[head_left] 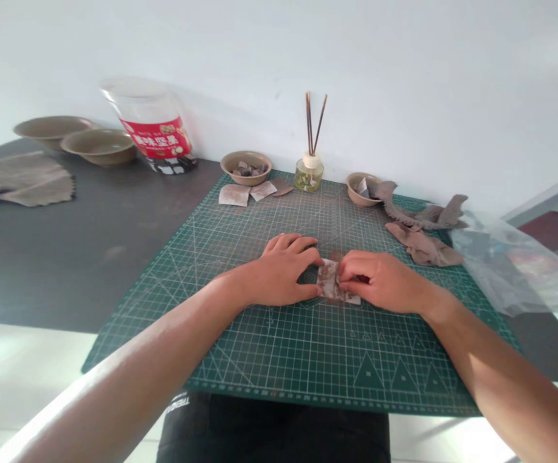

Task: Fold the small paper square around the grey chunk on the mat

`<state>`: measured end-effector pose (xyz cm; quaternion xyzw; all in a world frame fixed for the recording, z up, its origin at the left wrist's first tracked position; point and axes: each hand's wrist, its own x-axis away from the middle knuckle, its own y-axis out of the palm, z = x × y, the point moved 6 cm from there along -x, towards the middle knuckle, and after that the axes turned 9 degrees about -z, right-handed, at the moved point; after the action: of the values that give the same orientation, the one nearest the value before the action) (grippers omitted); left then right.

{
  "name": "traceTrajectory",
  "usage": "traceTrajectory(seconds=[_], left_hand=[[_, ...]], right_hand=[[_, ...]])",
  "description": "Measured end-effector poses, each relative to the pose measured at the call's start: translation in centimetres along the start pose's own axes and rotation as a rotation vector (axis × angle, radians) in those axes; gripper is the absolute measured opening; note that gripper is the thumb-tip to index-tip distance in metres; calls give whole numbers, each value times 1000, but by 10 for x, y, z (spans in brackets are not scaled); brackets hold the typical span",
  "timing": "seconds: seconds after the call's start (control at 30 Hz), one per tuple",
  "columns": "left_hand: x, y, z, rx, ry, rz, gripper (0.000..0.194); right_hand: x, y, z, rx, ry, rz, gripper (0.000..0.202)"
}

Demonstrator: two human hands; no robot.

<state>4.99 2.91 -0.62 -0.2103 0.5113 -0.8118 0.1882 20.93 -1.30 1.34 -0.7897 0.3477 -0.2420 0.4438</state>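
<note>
step: folding/pressing a small brown-white paper piece (331,280) flat on the green cutting mat (279,347), approx mid-mat; looks like mid-fold, crease not finished (judgement).
paper: lies on mat between both hands, touching both; part hidden under fingers, shape of fold can't be told.
left hand (281,270): palm down, fingers curled fwd, tips on paper's left edge; thumb low near front edge. Pinching or just pressing – looks closed onto the paper, lightly.
right hand (380,281): palm down, knuckles up, fingertips bunched on paper's right side, gripping/pinning it.
arms: both forearms come in from bottom corners, converge on paper; wrists low, near mat.
next move needs: steady hold w/ one hand while other runs the crease; edges lined up first; light pressure, thin paper may tear or slip (judgement).
nearby: bowl (246,167) w/ small dark bits at mat's far edge; flat paper pieces (247,193) just in front of it; reed diffuser (309,170) beside; small bowl (362,188) & crumpled brown scraps (421,235) far right; plastic bag (510,263) at right edge.
far left, off mat: two bowls (79,138), jar w/ red label (151,125), cloth (18,177).
</note>
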Motion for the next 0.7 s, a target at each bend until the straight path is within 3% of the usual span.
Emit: traceTrajectory(seconds=[0.07,0.2,0.37,0.53,0.7], left_hand=[[0,0,0,-5,4,0,44],[0,-1,1,-10,0,-1,43],[1,-2,2,3,-9,-13,43],[0,-2,1,-14,-6,4,44],[1,-2,3,-6,-1,-14,43]], right_hand=[[-2,2,-3,3,-22,-13,10],[2,-9,5,55,86,56,10],[3,-1,-2,-53,-24,-121,10],[-2,-7,3,7,71,21,12],[2,-3,0,-86,-14,-108,8]])
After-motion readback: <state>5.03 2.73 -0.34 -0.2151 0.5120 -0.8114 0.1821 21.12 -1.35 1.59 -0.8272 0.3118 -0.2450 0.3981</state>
